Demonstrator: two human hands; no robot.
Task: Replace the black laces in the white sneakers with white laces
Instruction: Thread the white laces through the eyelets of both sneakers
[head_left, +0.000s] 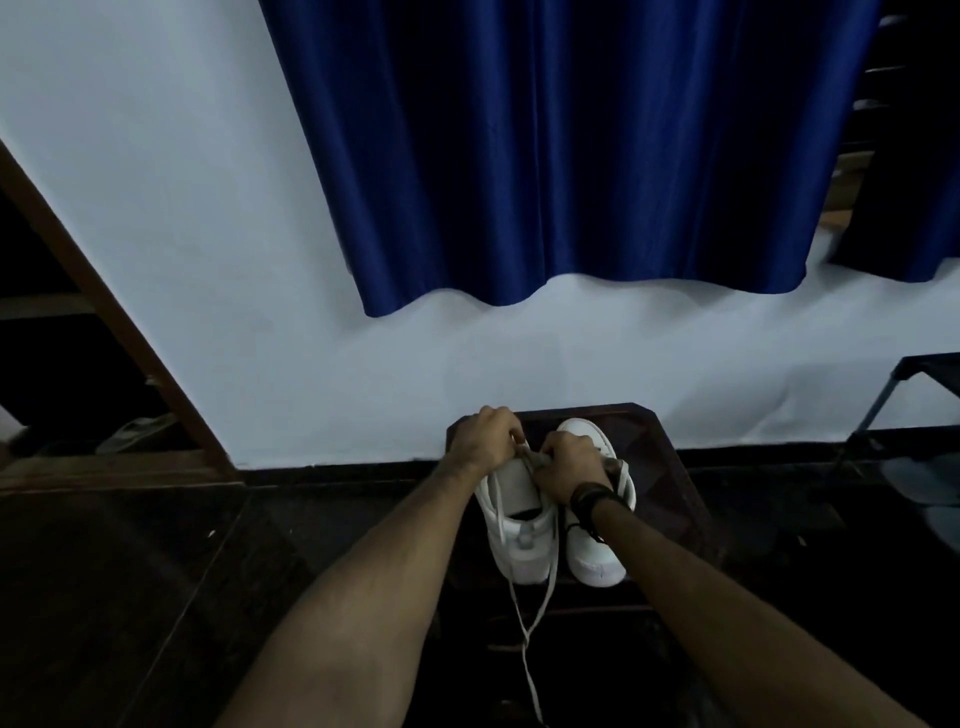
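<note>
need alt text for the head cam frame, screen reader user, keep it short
Seen from above, a person's left hand and right hand work a white lace at the left sneaker of a white pair on a dark stool; the lace ends trail down toward the camera. The right sneaker stands beside it, below a blue curtain on a pale wall.

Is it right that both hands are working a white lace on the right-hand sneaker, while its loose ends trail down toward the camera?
Not quite. The head view shows both hands, left hand and right hand, working the white lace on the left-hand sneaker, not the right-hand sneaker. The rest holds: its loose ends trail down toward the camera.
</note>
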